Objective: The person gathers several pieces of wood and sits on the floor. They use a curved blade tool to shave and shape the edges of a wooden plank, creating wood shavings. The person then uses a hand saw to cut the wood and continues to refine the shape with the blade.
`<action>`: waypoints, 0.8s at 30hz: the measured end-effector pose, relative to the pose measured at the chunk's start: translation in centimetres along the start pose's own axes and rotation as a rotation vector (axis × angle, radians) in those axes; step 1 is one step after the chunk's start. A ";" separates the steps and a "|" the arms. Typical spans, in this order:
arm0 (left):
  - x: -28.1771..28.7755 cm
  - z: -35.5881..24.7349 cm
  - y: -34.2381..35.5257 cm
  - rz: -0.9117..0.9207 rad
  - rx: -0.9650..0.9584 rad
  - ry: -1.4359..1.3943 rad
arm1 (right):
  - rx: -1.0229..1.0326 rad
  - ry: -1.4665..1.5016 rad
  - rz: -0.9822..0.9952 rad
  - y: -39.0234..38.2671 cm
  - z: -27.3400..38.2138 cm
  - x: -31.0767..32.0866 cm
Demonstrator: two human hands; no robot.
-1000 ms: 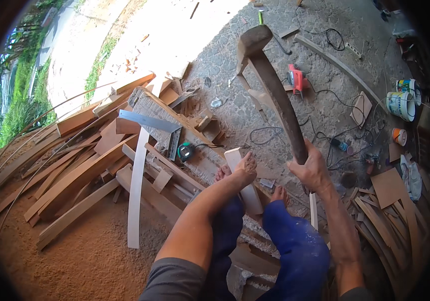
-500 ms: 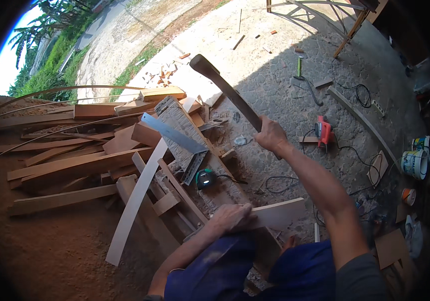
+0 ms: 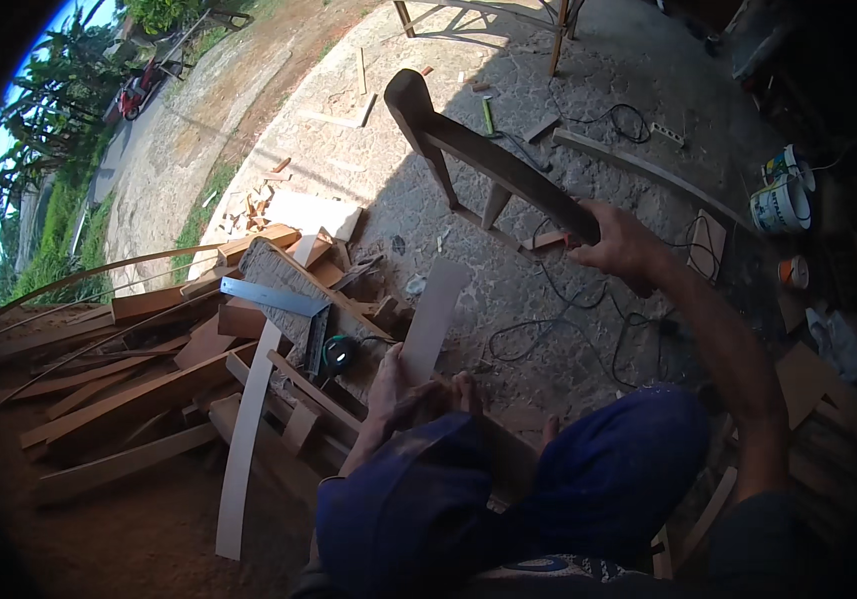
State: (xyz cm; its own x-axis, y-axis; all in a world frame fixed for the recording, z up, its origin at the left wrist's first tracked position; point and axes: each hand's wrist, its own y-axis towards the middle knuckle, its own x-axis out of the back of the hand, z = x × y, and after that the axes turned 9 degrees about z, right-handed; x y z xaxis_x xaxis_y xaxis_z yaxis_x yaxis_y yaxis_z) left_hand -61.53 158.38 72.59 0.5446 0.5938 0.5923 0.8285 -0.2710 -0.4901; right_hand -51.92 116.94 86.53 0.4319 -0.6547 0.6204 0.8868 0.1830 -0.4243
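Beyond the left knee, a pale board extends from the left hand, its long axis running away from the body and leaning slightly rightward toward the far end; the left fingers are closed on its near end, though shade hides how far they wrap; the right hand sits farther out and to the right, well apart from the board, its fingers curled tight around a long-handled tool; that handle slants outward and leftward, crossing the line of the board's axis past its far end, with no contact showing; thus the left hand is nearer, the board lying directly outward from its fingers; near it, to the left, are a tape measure and a metal square.
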 end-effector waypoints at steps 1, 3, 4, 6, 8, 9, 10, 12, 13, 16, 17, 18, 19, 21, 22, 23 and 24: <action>-0.4 0.1 -0.3 -0.012 0.025 -0.002 | -0.038 0.021 -0.048 -2.0 -0.4 1.0; -1.5 0.6 -0.9 -0.075 0.074 0.064 | -0.014 0.068 -0.068 -5.2 -0.9 3.2; -2.0 1.2 -1.2 -0.056 0.076 0.107 | -0.030 0.090 -0.073 -6.6 -1.0 4.3; -2.9 2.9 -1.9 -0.122 -0.015 0.316 | -0.138 0.089 -0.087 -8.6 -0.9 5.9; -4.2 4.4 -2.0 -0.223 -0.105 0.481 | -0.106 0.047 -0.129 -9.8 -0.3 7.6; -4.7 5.0 -2.5 -0.230 -0.093 0.482 | -0.122 -0.004 -0.177 -10.1 0.2 8.2; -5.3 5.3 -2.2 -0.236 -0.076 0.479 | -0.104 -0.055 -0.226 -10.2 0.9 8.9; -5.7 5.5 -2.7 -0.193 -0.138 0.397 | -0.143 -0.094 -0.244 -10.1 2.6 9.3; -5.6 5.2 -2.9 -0.193 -0.110 0.401 | -0.184 -0.102 -0.232 -9.5 3.6 10.1; -5.0 3.9 -3.1 -0.219 -0.065 0.414 | -0.207 -0.167 -0.231 -7.3 6.3 12.0; -4.7 3.5 -3.1 -0.205 -0.051 0.406 | -0.194 -0.234 -0.247 -6.5 7.0 12.3; -4.4 3.2 -3.1 -0.195 -0.069 0.404 | -0.190 -0.299 -0.258 -5.8 7.6 12.6; -4.2 3.0 -3.1 -0.209 -0.086 0.392 | -0.187 -0.317 -0.245 -5.1 8.0 12.8; -3.8 2.8 -3.0 -0.202 -0.099 0.373 | -0.185 -0.348 -0.224 -3.5 9.1 13.2; -3.8 2.9 -3.0 -0.217 -0.113 0.352 | -0.193 -0.379 -0.226 -2.8 9.6 13.4; -3.8 3.1 -3.1 -0.221 -0.115 0.345 | -0.187 -0.413 -0.227 -1.7 10.3 13.7; -3.8 3.3 -3.3 -0.237 -0.122 0.335 | -0.164 -0.452 -0.242 -0.3 11.2 14.1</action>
State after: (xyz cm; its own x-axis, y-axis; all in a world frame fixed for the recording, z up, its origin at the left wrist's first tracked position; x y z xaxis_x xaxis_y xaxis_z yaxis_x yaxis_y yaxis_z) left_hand -66.76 159.52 69.79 0.3329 0.3774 0.8642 0.9343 -0.2558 -0.2482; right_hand -44.24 115.87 102.74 0.2783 -0.2766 0.9198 0.9481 -0.0745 -0.3092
